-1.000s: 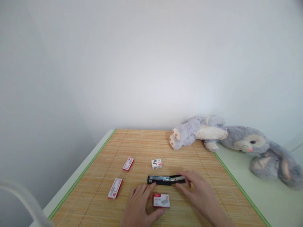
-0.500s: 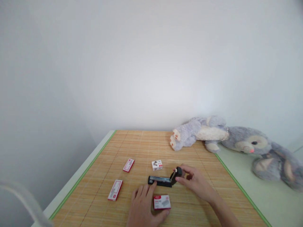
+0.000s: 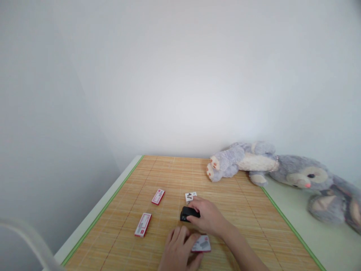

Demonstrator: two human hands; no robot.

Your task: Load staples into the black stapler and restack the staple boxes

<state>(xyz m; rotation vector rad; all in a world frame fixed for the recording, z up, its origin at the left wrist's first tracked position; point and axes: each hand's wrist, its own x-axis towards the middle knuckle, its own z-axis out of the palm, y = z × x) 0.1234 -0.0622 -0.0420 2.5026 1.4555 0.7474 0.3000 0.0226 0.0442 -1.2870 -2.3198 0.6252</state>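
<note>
A black stapler (image 3: 188, 213) lies on the bamboo mat with its top folded down. My right hand (image 3: 207, 216) is closed round its right part, fingers behind and thumb in front. Nearer to me, my left hand (image 3: 180, 250) grips the left end of a red and white box (image 3: 202, 244) between thumb and fingers. Just behind the stapler sits a small white box (image 3: 190, 196), partly covered by my right fingers.
Two slim red and white boxes, one farther back (image 3: 158, 196) and one nearer (image 3: 143, 224), lie to the left on the mat (image 3: 169, 173). A grey plush rabbit (image 3: 256, 162) lies across the back right.
The stapler's raised top has come down over its base, and my right hand has moved left with it. My left hand has left the base and closed on the box. The view has shifted slightly.
</note>
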